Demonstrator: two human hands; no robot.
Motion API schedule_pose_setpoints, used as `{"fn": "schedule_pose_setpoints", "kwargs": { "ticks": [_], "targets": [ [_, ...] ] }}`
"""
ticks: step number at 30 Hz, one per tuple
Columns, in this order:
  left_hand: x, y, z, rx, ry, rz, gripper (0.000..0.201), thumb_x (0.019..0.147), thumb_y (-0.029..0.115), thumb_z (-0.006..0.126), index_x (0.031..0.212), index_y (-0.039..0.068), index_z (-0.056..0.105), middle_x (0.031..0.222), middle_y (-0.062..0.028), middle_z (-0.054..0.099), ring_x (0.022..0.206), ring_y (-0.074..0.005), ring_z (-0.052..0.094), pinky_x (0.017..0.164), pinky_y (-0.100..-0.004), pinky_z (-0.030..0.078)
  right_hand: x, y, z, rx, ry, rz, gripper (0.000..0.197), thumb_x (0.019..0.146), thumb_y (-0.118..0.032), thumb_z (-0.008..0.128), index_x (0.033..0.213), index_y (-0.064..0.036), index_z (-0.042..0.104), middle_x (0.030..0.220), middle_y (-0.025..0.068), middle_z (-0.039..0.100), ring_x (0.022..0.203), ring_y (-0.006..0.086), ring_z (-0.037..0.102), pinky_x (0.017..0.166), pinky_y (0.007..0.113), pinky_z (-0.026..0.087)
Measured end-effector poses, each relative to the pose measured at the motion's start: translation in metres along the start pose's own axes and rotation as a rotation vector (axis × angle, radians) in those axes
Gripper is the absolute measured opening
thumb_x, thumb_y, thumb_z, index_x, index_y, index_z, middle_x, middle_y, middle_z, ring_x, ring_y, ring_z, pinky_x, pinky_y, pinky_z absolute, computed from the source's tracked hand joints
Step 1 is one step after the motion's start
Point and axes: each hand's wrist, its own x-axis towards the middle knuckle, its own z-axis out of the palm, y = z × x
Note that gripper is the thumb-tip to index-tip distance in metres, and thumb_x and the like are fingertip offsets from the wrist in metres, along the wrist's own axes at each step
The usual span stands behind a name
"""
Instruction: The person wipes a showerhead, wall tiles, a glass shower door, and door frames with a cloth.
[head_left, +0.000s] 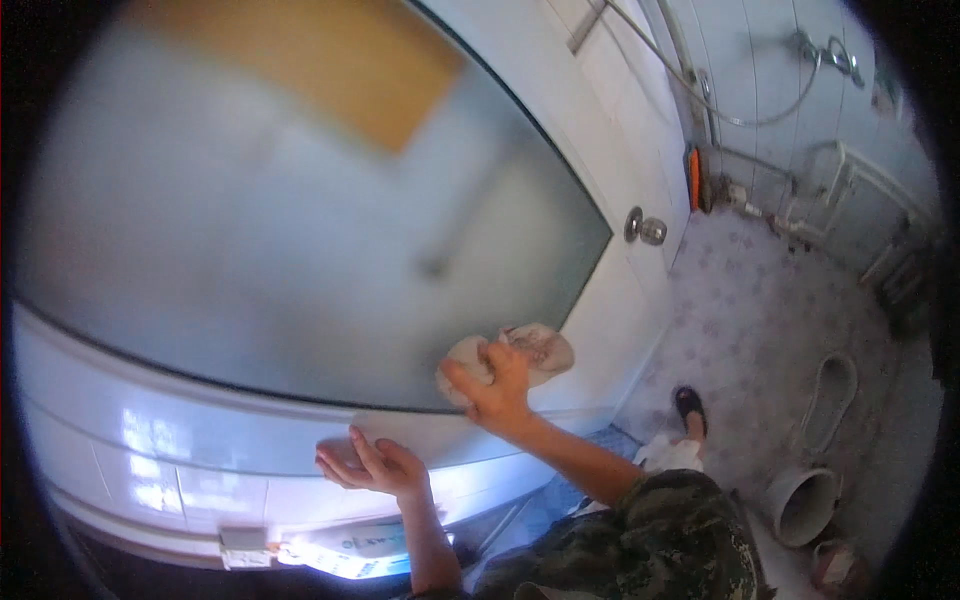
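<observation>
My right hand (497, 392) is closed on a crumpled, pale cloth (548, 358). It presses the cloth to the lower right corner of a frosted glass pane (330, 250) set in a white door (600, 320). Part of the cloth bulges out on both sides of my fingers. Lower and to the left, my left hand (378, 466) is raised with palm up and fingers apart, holding nothing. It is close to the white strip below the pane; whether it touches cannot be made out.
A round metal doorknob (645, 228) sticks out right of the pane. Beyond lie a patterned floor (740, 300), a white bucket (805, 505), a pale slipper-shaped outline (832, 400) and a shower hose (745, 120) on the wall. A dark sandal (688, 402) is on a foot below.
</observation>
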Motion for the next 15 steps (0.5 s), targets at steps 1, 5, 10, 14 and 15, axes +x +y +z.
{"fn": "schedule_pose_setpoints", "kwargs": {
  "ticks": [1, 5, 10, 14, 15],
  "targets": [
    [-0.002, -0.001, 0.009, 0.083, 0.055, 0.027, 0.038, 0.090, 0.018, 0.044, 0.127, 0.013, 0.050, 0.141, -0.0187, 0.030, 0.134, -0.0377, 0.020, 0.106, -0.0570, 0.016, 0.013, 0.016, -0.004, -0.019, 0.089, 0.074, 0.054, 0.061, -0.012, 0.067, 0.113, -0.0247, 0.059, 0.106, 0.0187, 0.048, 0.093, 0.0342, 0.048, 0.075, 0.046, 0.038],
    [-0.001, -0.002, 0.017, 0.205, 0.123, 0.078, 0.039, 0.092, 0.021, 0.038, 0.128, 0.012, 0.048, 0.144, -0.0162, 0.026, 0.134, -0.0370, 0.019, 0.107, -0.0560, 0.011, 0.073, 0.084, -0.038, -0.152, 0.390, 0.465, 0.048, 0.067, -0.013, 0.064, 0.114, -0.0182, 0.059, 0.108, 0.0191, 0.049, 0.093, 0.0374, 0.049, 0.077, 0.047, 0.039],
    [-0.001, 0.002, 0.016, 0.204, 0.067, 0.087, 0.048, 0.091, 0.030, 0.040, 0.134, 0.010, 0.041, 0.145, -0.0186, 0.020, 0.134, -0.0392, 0.014, 0.103, -0.0582, 0.015, -0.002, 0.009, -0.004, -0.034, 0.275, 0.237, 0.049, 0.067, -0.018, 0.066, 0.115, -0.0211, 0.059, 0.110, 0.0192, 0.049, 0.096, 0.0366, 0.047, 0.082, 0.048, 0.037],
    [-0.001, -0.010, 0.015, 0.220, 0.075, 0.129, 0.048, 0.091, 0.030, 0.040, 0.134, 0.010, 0.041, 0.145, -0.0191, 0.020, 0.134, -0.0389, 0.014, 0.103, -0.0582, 0.016, -0.012, 0.012, 0.006, 0.012, 0.106, 0.092, 0.047, 0.067, -0.019, 0.067, 0.114, -0.0226, 0.060, 0.109, 0.0189, 0.050, 0.095, 0.0358, 0.047, 0.083, 0.049, 0.036],
    [-0.001, -0.016, 0.012, 0.246, 0.076, 0.136, 0.048, 0.091, 0.030, 0.039, 0.134, 0.010, 0.041, 0.145, -0.0191, 0.020, 0.134, -0.0384, 0.014, 0.103, -0.0575, 0.016, 0.004, 0.025, 0.008, -0.003, 0.163, 0.129, 0.047, 0.066, -0.019, 0.067, 0.113, -0.0225, 0.060, 0.109, 0.0180, 0.050, 0.095, 0.0347, 0.047, 0.083, 0.048, 0.036]
  ]
}}
